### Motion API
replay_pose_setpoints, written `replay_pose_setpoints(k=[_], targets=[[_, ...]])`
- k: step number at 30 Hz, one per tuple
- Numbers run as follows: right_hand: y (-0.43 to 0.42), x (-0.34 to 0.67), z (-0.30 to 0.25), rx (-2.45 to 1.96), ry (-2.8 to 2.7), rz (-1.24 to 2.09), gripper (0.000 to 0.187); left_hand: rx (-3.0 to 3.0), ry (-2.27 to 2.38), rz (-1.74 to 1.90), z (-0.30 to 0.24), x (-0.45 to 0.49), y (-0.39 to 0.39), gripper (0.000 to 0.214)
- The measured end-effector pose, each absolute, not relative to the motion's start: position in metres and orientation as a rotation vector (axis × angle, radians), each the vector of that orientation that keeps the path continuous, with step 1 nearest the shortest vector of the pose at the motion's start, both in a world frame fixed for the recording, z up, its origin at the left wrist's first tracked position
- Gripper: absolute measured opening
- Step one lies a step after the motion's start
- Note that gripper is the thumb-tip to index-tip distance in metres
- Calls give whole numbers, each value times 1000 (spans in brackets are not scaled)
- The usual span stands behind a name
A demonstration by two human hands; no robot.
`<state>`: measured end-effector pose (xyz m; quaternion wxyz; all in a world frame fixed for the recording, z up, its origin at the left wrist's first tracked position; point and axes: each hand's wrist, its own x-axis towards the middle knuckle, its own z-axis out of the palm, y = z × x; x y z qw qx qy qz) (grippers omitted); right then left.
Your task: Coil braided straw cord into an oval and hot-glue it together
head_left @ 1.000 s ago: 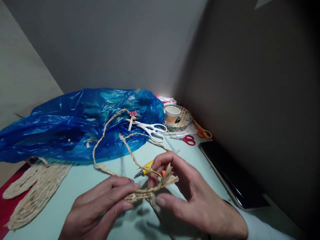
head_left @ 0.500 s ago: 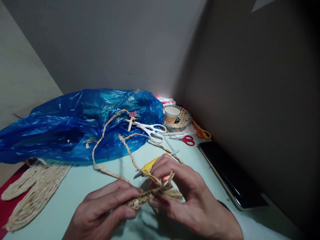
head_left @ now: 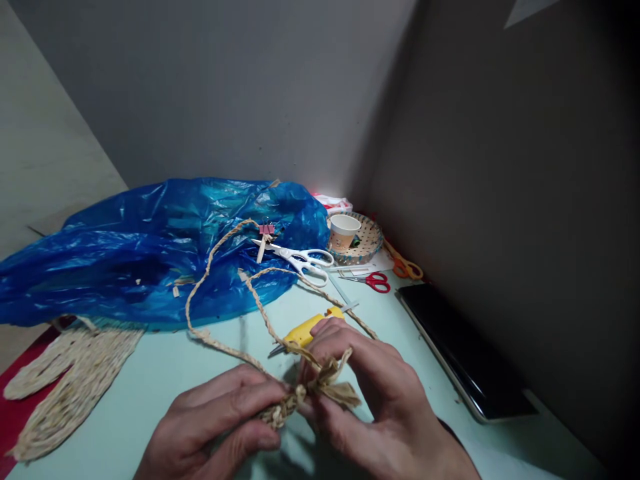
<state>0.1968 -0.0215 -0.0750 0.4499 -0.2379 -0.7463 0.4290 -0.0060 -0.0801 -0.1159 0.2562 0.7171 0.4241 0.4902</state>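
Note:
A braided straw-coloured cord [head_left: 281, 408] is gripped low in the middle of the head view. My left hand [head_left: 220, 420] pinches its braided part between thumb and fingers. Close beside it, my right hand [head_left: 385, 400] is closed on the end where flat loose strands [head_left: 337, 387] fan out. From the hands a long twisted length [head_left: 205, 280] loops away over the table and a blue plastic bag [head_left: 200, 247]. A yellow glue gun [head_left: 305, 330] lies just behind my right hand, partly covered by it.
White scissors [head_left: 300, 260] and a pink binder clip [head_left: 267, 229] rest by the bag. Farther right are red scissors [head_left: 377, 281], orange scissors [head_left: 410, 268], and a paper cup [head_left: 344, 233] in a woven basket [head_left: 373, 247]. A dark tablet [head_left: 460, 347] lies right; a woven straw piece [head_left: 75, 387] left.
The braided piece has turned slightly in my fingers, and its loose strands now spread more upright. My right hand has shifted a little, showing more of the glue gun.

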Motion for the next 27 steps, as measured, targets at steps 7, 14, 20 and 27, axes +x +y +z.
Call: replay_pose_setpoints(k=[7,14,20,27], targets=[[-24,197,-76,-740,-1893,1091,11,2203,1387,1344,-117,-7,-86,33],[-27,200,-78,-911,-1821,1427,35,2520,1529,1203,-115,-17,-90,38],[-27,191,-89,-864,-1730,1339,19,2489,1598,1302,-114,-5,-90,32],[-25,190,-84,-826,-1612,1504,15,2699,1362,1258,-113,-15,-86,43]])
